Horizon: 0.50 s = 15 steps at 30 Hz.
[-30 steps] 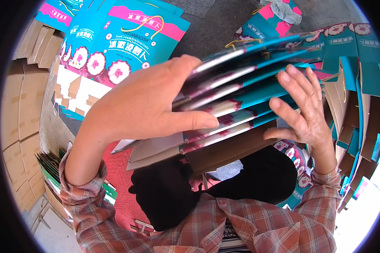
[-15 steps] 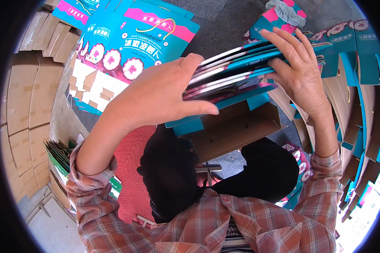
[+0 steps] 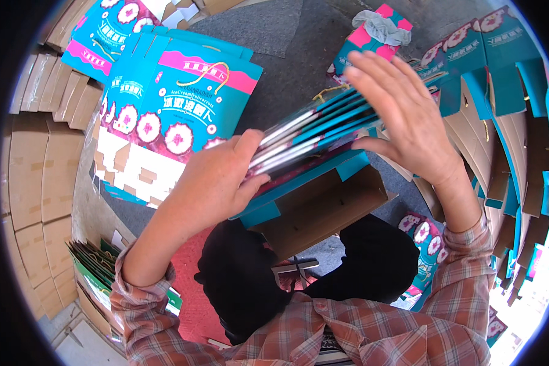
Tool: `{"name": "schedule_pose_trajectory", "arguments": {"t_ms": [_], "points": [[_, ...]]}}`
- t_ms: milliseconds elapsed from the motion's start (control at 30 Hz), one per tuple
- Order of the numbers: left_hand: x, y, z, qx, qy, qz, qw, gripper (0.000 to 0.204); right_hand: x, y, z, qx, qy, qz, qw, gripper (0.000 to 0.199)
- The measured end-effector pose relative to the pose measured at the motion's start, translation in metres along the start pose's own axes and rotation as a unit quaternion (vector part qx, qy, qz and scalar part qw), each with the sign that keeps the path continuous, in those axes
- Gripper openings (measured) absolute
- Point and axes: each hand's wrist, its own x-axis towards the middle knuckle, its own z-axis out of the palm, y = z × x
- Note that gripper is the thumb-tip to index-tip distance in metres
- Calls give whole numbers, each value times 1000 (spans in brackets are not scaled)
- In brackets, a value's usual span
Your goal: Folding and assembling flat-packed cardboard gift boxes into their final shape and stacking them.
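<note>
Between my hands is a bundle of several flat teal-and-white gift cartons (image 3: 314,135), tilted up to the right, edges towards me. My left hand (image 3: 222,174) grips its left end, thumb on the near side and fingers on the far side. At the right end my right hand (image 3: 405,119) has its fingers stretched out and thumb apart, the palm against or close to the bundle. Just below sits an open carton (image 3: 323,213), brown inside with teal flaps, over my black-clad legs. The bundle's far side is partly hidden by my right hand.
A pile of flat teal-and-pink cartons (image 3: 189,91) with cord handles lies at far left. Brown boxes (image 3: 29,174) are stacked along the left. Rows of opened cartons (image 3: 509,146) stand at right. A grey cloth (image 3: 381,29) lies on a box at far right.
The bundle and both hands have moved left and slightly lower in the view. My right hand's fingers have straightened along the bundle's end. The surroundings have shifted as my head turned.
</note>
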Motion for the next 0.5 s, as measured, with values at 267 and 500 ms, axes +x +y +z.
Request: {"name": "schedule_pose_trajectory", "arguments": {"t_ms": [267,500], "points": [[-1,8,1,7,-1,-21,1000,49,19,9,7,-3,-173,-3,985,63],[-2,8,3,-7,-12,-34,999,54,4,19,6,73,9,-116,990,32]]}}
